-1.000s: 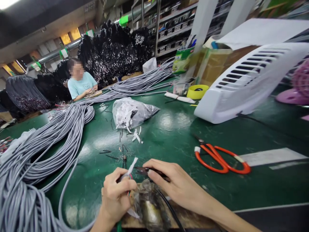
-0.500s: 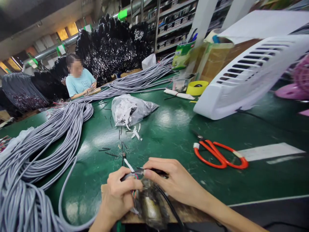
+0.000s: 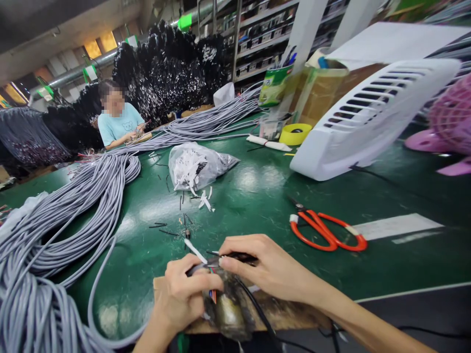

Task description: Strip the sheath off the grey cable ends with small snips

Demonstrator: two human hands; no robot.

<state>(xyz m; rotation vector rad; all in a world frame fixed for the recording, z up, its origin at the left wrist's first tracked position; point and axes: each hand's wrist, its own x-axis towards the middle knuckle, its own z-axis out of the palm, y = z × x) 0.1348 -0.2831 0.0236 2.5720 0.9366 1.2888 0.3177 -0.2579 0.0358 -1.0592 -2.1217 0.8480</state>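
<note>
Close to the table's front edge, my left hand (image 3: 189,289) is closed round the end of a grey cable (image 3: 195,268). Thin coloured wires (image 3: 213,293) come out below its fingers. My right hand (image 3: 253,262) pinches a dark hand tool (image 3: 241,257) with slim pointed metal tips. Those tips reach the wires beside my left fingers; the tool's exact kind is unclear. A white strip (image 3: 195,249) lies just beyond the hands. Under them is a grimy metal piece (image 3: 231,314) on a wooden board (image 3: 287,314).
Grey cable bundles (image 3: 91,196) cover the left side. A clear bag of white scraps (image 3: 195,169) sits mid-table among black offcuts. Red-handled scissors (image 3: 324,230), a white fan-like housing (image 3: 353,127) and yellow tape (image 3: 294,133) lie to the right. A person (image 3: 119,122) works across the table.
The camera view has shifted slightly. My hands stay together, and the coloured wires now show more plainly below my left fingers. The right hand still grips the dark tool.
</note>
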